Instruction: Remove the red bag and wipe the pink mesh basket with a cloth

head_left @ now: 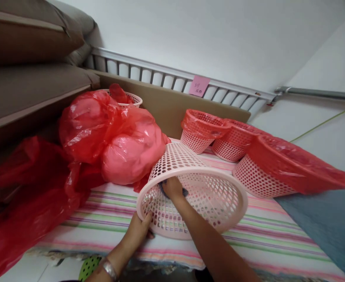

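A pale pink perforated plastic wastebasket (190,170) lies on its side on the striped cloth, its mouth facing me. My left hand (140,231) grips the rim at the lower left, thumb on the inside. Inside the basket my right hand (172,187) is closed on a dark cloth (185,192), held against the inner wall on the left. Most of the cloth is hidden by the hand. Just behind and left of the basket, full red plastic bags (134,149) sit close to it.
Three wastebaskets lined with red bags (204,123) stand at the right. Another basket (135,100) shows behind the filled bags. Loose red plastic (43,196) spreads at the left beside stacked brown cushions (28,86). A pink note (199,85) hangs on the white railing. The striped surface's edge runs along the front.
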Available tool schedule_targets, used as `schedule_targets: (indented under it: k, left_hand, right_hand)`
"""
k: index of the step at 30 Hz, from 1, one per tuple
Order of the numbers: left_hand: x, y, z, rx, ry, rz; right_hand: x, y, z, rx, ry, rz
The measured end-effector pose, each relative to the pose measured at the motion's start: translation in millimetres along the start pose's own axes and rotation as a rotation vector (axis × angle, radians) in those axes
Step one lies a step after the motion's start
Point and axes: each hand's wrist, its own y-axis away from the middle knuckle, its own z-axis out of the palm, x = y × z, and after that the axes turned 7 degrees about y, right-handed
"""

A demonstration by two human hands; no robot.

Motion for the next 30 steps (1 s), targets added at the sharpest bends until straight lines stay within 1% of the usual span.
schedule_targets:
  k: [2,5,8,10,11,12,13,15,17,18,22,26,30]
  left_hand:
    - [-3,0,-0.4,0.003,-0.004,0.015]
    - [-7,-1,-3.0,-0.007,-0.004,0.074]
    - [-8,-5,-7.7,0.013,0.005,0.218]
    - [-7,-7,-10.2,0.023,0.007,0.326]
    - [-6,-8,-10.7,0.019,0.009,0.355]
    - [-6,-9,-10.6,0.012,0.011,0.353]
    - [-7,-9,-9.9,0.007,0.015,0.32]
    - [-9,-8,-7.4,0.011,0.017,0.189]
    - [-12,-7,-4.9,0.017,0.015,0.069]
    - [-14,-7,-4.2,0.014,0.018,0.041]
    - [-16,-8,-5.0,-0.003,0.024,0.026]
    - [-15,-9,-6.6,-0.032,0.022,0.041]
    - [-15,-10,-7.3,-0.079,0.018,-0.006]
  right_hand:
    - [-4,32,-4,-0.012,0.014,-0.025]
    - [-8,89,-8,-0.027,0.011,-0.099]
    - [-11,138,-12,-0.059,-0.026,-0.166]
    - [-13,155,-15,-0.066,-0.041,-0.175]
    - [-14,158,-16,-0.064,-0.04,-0.167]
    - [-15,158,-17,-0.06,-0.033,-0.155]
    - [-16,155,-18,-0.055,-0.02,-0.14]
    - [-19,143,-19,-0.041,0.016,-0.101]
    - [-19,124,-17,-0.021,0.054,-0.067]
    - [-18,113,-15,-0.007,0.071,-0.053]
    - [-11,60,-6,0.041,0.128,-0.024]
    - [0,8,3,0.037,0.173,0.026]
    - [8,-26,9,0.098,0.096,0.071]
